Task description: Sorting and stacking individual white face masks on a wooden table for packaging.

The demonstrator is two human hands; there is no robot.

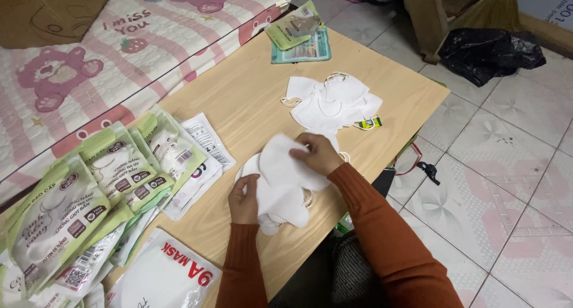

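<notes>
Both my hands hold a small stack of white face masks [280,185] just above the light wooden table [239,99]. My left hand [243,200] grips the stack's lower left edge. My right hand [319,154] pinches the top mask at its upper right. Beyond my hands lies a loose pile of white masks [331,102] with ear loops showing. A spread of green and white mask packets [101,188] covers the table's left end.
Two flat packets [298,36] lie at the table's far end. A small yellow-green item [370,123] sits near the right edge. A pink patterned mattress [89,63] borders the left. A black plastic bag [486,54] rests on the tiled floor.
</notes>
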